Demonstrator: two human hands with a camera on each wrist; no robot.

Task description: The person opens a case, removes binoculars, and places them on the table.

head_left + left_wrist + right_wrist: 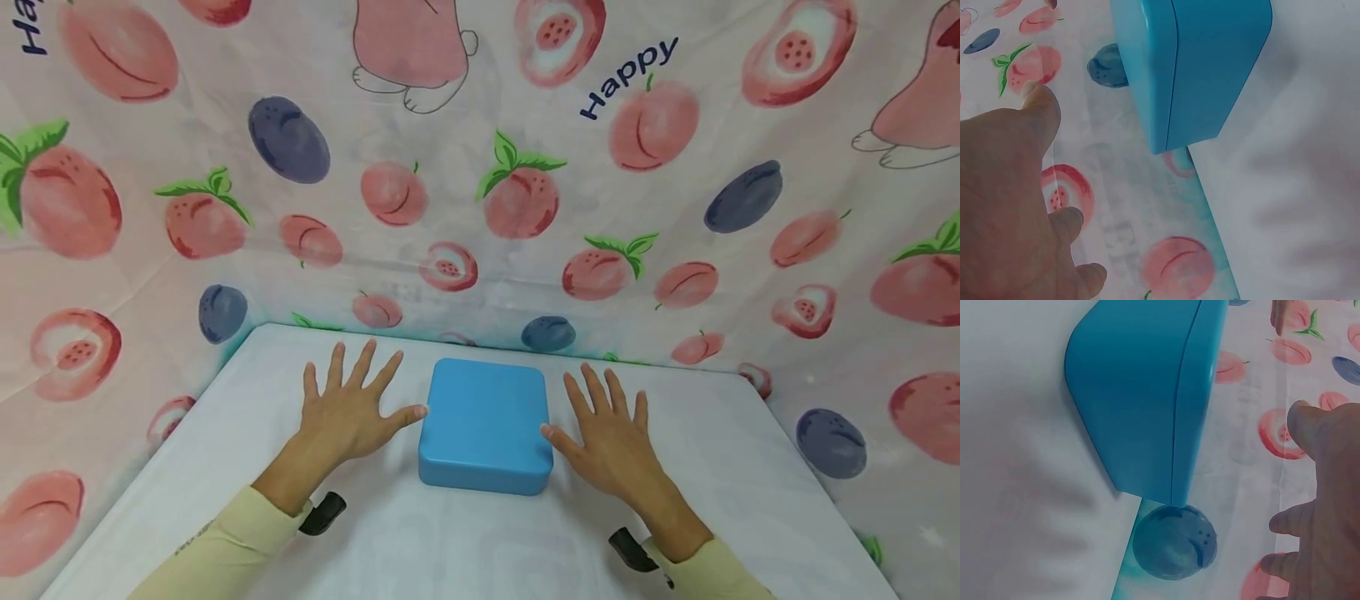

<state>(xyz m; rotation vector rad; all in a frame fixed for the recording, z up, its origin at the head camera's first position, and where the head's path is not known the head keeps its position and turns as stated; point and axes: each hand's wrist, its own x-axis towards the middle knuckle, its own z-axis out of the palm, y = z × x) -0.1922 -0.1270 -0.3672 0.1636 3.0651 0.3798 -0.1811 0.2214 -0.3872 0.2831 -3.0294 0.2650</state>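
Observation:
A blue square box (486,423) with rounded corners sits on the white table, its top closed. In the wrist views a thin seam runs round the side of the box (1210,69), (1135,394), marking off the lid. My left hand (348,417) is to the left of the box, fingers spread, with the thumb tip overlapping its left edge in the head view. On the other side, my right hand (611,442) is spread too, thumb pointing at the box's right edge. Neither hand holds anything.
The white table (480,550) reaches back to a fabric backdrop (450,208) printed with peaches and plums, which also stands along both sides. A black strap-mounted device (322,514) sits at the left wrist, and a similar black device (632,550) at the right.

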